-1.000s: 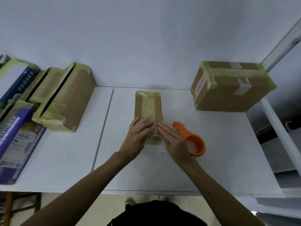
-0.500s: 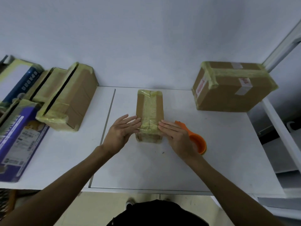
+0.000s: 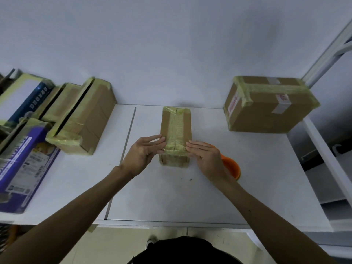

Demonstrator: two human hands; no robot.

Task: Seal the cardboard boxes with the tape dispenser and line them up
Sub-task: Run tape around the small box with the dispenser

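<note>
White table [image 3: 190, 202] against pale wall [image 3: 171, 44]; shelf frame [image 3: 322, 60] at right.

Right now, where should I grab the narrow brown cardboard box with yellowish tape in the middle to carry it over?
Clamp the narrow brown cardboard box by its two long side faces, one hand from each side. It lies flat, pointing away from you, and the left hand and right hand flank its near end. Mind the orange tape dispenser close on the right.

Brown cardboard box [image 3: 176, 128] with glossy yellowish tape, orange plastic dispenser [image 3: 231, 166], matt white table [image 3: 171, 197]
</note>
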